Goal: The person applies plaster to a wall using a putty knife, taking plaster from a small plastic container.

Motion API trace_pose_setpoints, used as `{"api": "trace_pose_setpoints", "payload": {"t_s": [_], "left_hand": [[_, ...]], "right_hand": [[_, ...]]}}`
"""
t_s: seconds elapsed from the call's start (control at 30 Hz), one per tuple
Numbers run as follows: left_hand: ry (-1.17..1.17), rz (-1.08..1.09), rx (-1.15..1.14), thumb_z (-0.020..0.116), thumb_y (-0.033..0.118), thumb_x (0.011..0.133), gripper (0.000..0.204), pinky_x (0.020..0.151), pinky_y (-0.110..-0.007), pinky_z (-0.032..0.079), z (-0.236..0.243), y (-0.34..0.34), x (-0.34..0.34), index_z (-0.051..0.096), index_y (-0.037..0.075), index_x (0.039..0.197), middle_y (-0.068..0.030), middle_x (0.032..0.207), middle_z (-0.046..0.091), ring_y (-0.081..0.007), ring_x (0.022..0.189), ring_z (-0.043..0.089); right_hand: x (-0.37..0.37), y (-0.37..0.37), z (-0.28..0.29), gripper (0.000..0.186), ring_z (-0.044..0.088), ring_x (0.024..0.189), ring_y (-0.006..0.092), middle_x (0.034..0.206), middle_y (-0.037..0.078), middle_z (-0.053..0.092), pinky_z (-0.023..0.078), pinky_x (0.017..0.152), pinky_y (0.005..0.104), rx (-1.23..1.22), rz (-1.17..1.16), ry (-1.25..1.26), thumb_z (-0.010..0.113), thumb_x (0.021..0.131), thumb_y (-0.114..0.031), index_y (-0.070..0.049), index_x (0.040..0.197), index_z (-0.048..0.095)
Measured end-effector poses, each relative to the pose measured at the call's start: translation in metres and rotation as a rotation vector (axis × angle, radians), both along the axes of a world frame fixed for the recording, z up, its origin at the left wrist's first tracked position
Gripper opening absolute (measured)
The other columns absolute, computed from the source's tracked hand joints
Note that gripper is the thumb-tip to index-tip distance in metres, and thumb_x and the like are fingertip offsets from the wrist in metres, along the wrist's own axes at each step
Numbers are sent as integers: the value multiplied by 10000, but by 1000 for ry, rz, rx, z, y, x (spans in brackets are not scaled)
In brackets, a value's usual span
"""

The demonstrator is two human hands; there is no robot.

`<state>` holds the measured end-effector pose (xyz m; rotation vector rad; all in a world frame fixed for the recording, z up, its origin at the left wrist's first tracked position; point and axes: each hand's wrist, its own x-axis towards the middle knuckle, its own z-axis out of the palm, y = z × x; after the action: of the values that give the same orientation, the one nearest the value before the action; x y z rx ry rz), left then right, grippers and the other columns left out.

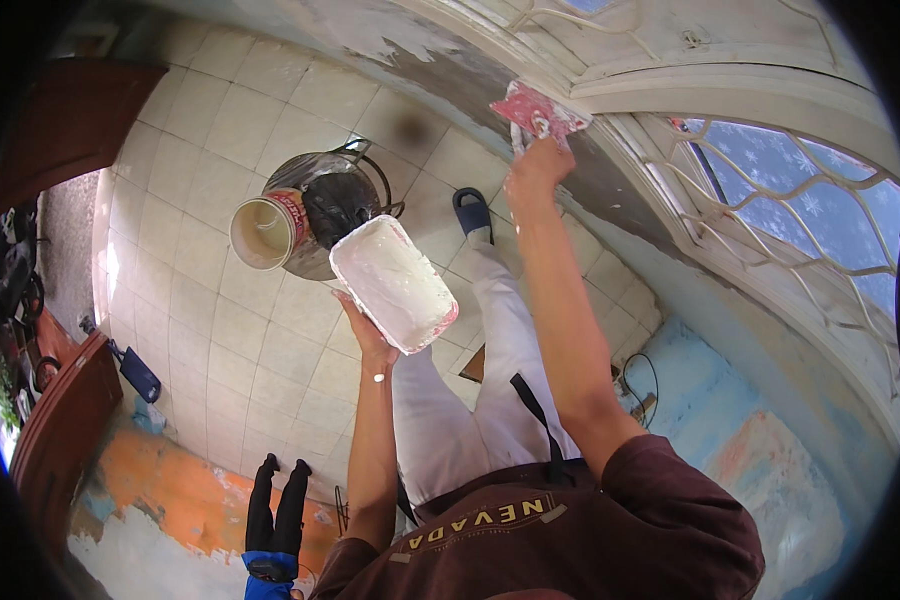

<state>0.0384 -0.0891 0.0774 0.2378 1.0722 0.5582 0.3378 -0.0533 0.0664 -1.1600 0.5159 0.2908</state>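
My left hand (368, 325) grips a rectangular white tub (392, 282) with pink-smeared edges and white paste inside. Raised at the upper right, my right hand (544, 155) is closed on a pink scraper (530, 105) smeared with white, held against or very near the grey-patched wall (618, 178) along the cream window frame (610, 130); I cannot tell if it touches. Beyond the tub stands a round stool (304, 272) bearing a white bucket (250, 233) with a red label and a dark bag or plastic bundle (338, 205).
Curved metal window bars (810, 205) are at right. Brown doors (65, 130) open at left, with motorbikes (20, 280) outside. Another person's dark-trousered legs (278, 510) show at lower left, near an orange-patched wall (195, 455). My sandalled foot (472, 208) rests on the tiled floor (210, 340).
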Motion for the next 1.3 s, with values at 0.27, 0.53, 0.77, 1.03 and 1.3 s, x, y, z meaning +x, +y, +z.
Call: {"api": "trace_pose_setpoints", "payload": {"t_s": [0.27,0.53,0.77,1.03,1.3], "left_hand": [[30,22,12,241,674,917,782,1090,-416,307,4,7,-13,192,123,1469,-103,1486,258,-286,1343,299],[-7,87,39,246,664,922,762,1071,-430,339,5,11,-21,209,127,1461,-103,1469,290,-287,1325,340],[11,61,51,285,598,953,704,1070,-415,354,-10,29,-24,236,107,1454,-114,1454,337,-262,1301,389],[-125,47,99,235,654,922,781,1069,-394,360,-4,55,13,256,76,1446,-125,1434,371,-255,1276,423],[-206,69,54,237,755,845,910,1068,-389,352,-18,43,36,226,85,1462,-120,1455,335,-252,1305,383]], "right_hand": [[-14,94,31,180,557,812,125,939,70,595,484,649,289,-250,152,-23,503,864,47,47,1004,617],[-61,30,3,181,558,785,111,899,41,617,477,659,280,-7,568,-75,606,848,-27,38,1016,621],[-93,-67,55,204,554,790,64,951,51,620,454,637,225,-409,1191,-78,595,831,26,11,1034,603],[-105,-71,96,189,546,779,76,861,53,596,464,713,259,-237,1167,-350,614,837,21,19,1022,576],[-109,-32,107,151,565,637,334,816,180,585,451,583,371,-610,1381,-951,583,842,-15,48,974,551]]}}
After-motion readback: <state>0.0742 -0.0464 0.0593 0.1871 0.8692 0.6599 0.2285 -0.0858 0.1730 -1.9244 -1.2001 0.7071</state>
